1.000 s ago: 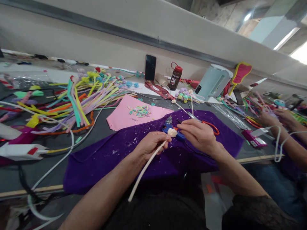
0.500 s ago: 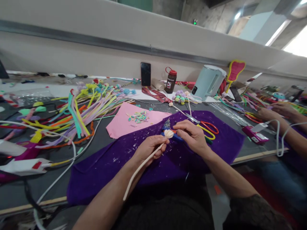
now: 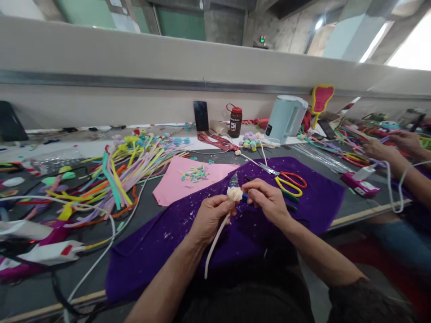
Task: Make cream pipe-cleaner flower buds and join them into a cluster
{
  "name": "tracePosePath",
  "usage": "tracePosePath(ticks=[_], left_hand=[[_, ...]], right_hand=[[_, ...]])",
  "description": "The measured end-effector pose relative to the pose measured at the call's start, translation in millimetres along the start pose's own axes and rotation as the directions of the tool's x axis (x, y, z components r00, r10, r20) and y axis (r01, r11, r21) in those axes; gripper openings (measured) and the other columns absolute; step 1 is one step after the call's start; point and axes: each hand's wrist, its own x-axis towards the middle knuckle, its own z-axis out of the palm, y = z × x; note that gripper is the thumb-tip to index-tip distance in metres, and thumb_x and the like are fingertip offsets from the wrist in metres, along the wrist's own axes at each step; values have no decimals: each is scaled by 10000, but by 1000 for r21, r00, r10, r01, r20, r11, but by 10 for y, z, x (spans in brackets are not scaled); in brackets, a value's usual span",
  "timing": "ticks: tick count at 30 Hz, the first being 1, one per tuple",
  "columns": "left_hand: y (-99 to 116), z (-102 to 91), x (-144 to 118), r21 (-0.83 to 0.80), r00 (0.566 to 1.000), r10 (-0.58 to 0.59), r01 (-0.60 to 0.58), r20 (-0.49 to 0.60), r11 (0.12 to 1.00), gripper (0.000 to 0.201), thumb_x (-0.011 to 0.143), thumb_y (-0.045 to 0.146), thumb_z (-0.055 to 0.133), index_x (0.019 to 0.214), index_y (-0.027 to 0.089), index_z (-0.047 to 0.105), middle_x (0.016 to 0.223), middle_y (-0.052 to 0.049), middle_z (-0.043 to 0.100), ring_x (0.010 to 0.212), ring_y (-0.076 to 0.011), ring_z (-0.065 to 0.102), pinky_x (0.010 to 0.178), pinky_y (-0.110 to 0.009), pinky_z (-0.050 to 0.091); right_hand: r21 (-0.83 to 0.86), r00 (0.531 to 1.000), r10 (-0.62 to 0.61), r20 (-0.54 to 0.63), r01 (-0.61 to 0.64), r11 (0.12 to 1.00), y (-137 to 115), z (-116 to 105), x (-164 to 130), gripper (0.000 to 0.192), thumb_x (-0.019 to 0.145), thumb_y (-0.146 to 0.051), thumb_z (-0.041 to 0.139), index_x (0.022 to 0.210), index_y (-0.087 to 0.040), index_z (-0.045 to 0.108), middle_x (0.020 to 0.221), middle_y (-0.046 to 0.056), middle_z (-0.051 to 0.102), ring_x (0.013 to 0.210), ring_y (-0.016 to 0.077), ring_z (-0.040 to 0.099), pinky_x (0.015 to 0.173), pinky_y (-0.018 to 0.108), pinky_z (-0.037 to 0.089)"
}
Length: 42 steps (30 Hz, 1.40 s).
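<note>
My left hand (image 3: pixel 211 216) grips a cream pipe cleaner stem (image 3: pixel 214 241) whose top end is rolled into a small cream bud (image 3: pixel 235 193). My right hand (image 3: pixel 266 201) pinches that bud from the right. Both hands are over a purple cloth (image 3: pixel 310 197) on the grey table. Just behind the bud lies a blue glue gun (image 3: pixel 234 181), mostly hidden by my fingers. Scissors with red and yellow handles (image 3: pixel 288 181) lie on the cloth to the right.
A pink sheet (image 3: pixel 175 181) with small coloured bits lies behind the cloth. A heap of coloured pipe cleaners (image 3: pixel 117 166) spreads at left. A phone (image 3: pixel 201 115), brown bottle (image 3: pixel 235 122) and pale kettle (image 3: pixel 285 118) stand by the wall. Another person's hands (image 3: pixel 387 150) work at right.
The camera has tilted up, so the wall and table sit lower in view. My hands have kept hold of the stem and bud, and the stem now hangs steeper.
</note>
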Motion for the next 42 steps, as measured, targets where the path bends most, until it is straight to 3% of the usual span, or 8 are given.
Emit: tracePosePath(ticks=[6,10,12,18,23,30,35,42], left_hand=[[-44,0,-29,51,985,167,-165,-37,985,113,650,259,703,640,152,669,579,9,592,498,-59,480,491,-170,363],[-29,60,-24,76,926,378,-375,-19,924,36,663,184,691,698,179,695,801,-6,604,783,-113,558,714,-200,435],[-26,83,-21,75,908,419,-417,-14,906,87,652,167,695,737,187,694,878,-11,579,835,-131,561,703,-201,452],[-4,80,-44,-73,980,200,-198,13,977,227,673,235,675,888,192,619,819,-4,567,434,-68,504,373,-202,409],[41,33,-39,-162,992,61,-42,114,986,188,696,241,647,854,144,614,646,-3,558,467,-109,536,420,-224,444],[33,18,-25,-193,986,40,-8,160,981,174,700,192,629,866,141,635,698,-22,599,548,-118,558,517,-242,460],[28,35,-7,-202,998,49,-40,38,978,190,661,166,655,850,151,656,833,-36,642,696,-123,582,619,-232,466],[-18,12,42,-96,989,-14,0,-146,995,158,654,239,686,778,141,669,678,-18,616,613,-88,535,465,-166,369]], right_hand=[[175,991,124,41,-129,976,-61,96,-210,149,825,-272,511,854,-174,620,719,8,584,537,83,527,446,186,381],[210,982,172,81,-186,960,-95,205,-299,111,800,-260,542,811,-170,606,602,-26,544,493,71,477,446,180,367],[242,979,176,104,-196,950,-106,281,-298,138,785,-257,560,885,-178,613,599,-35,542,487,66,474,441,173,366],[356,966,202,160,-248,901,-119,481,-207,158,752,-284,602,860,-168,594,630,-27,575,480,68,508,388,158,345],[390,964,231,133,-266,882,-89,518,-185,134,747,-288,601,754,-155,593,586,-23,580,417,54,483,360,154,328],[406,955,285,84,-294,865,-70,459,-208,135,743,-260,600,671,-146,618,492,-27,565,367,50,443,349,155,320],[410,956,292,9,-270,871,-52,349,-171,135,742,-261,605,694,-146,656,504,-14,584,372,48,445,355,153,327],[323,944,323,-66,-286,902,-29,240,-95,117,676,-258,648,690,-143,663,530,-16,591,395,57,477,337,149,320]])
